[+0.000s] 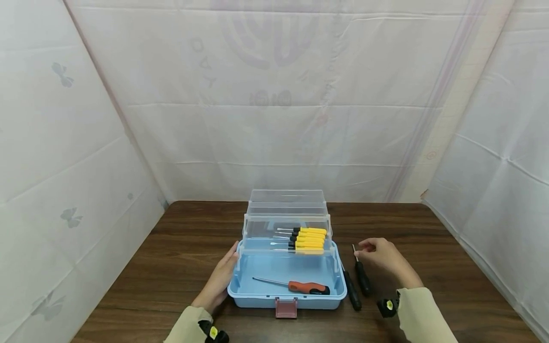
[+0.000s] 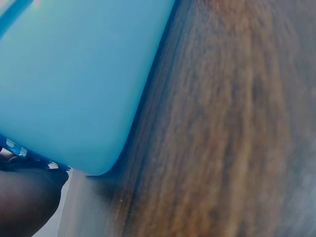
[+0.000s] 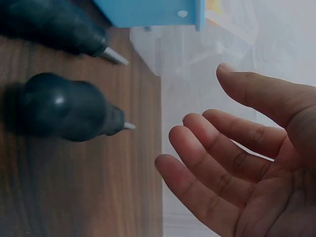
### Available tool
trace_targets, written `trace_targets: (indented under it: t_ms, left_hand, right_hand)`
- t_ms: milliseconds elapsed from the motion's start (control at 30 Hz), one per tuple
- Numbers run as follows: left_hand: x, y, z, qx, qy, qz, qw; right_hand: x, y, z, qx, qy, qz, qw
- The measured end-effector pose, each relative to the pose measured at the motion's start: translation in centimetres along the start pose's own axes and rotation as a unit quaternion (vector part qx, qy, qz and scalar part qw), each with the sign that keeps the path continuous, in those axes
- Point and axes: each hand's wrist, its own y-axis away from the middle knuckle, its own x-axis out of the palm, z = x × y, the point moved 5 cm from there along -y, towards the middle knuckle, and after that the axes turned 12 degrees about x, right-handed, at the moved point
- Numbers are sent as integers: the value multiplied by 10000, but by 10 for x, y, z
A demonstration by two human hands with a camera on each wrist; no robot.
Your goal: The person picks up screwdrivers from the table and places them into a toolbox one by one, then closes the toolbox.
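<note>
A light blue toolbox (image 1: 253,301) stands with its clear lid raised. My left hand (image 1: 221,275) rests along its left side, fingers extended toward the back; in the left wrist view a dark part of that hand (image 2: 29,195) shows at the box edge. To the right of the box lie two black-handled screwdrivers (image 1: 362,278) (image 1: 351,291), tips pointing away from me. My right hand (image 1: 383,256) hovers by the tip of the outer one, thumb and fingers apart and nothing between them. An orange-and-black screwdriver (image 1: 306,287) lies inside the box.
Several yellow-handled screwdrivers (image 1: 310,241) are lined up in the clear tray (image 1: 257,233) at the box's rear. A reddish latch (image 1: 286,308) hangs at the front. White sheeting (image 1: 274,143) encloses the back and sides of the brown wooden table (image 1: 193,247).
</note>
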Motion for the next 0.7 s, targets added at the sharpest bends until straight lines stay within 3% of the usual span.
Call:
trace_targets:
  t_ms: [700]
  left_hand:
    - [1,-1,1,7,44,-16,10000]
  right_hand:
    - [20,-5,-30,489,-54,686,9964]
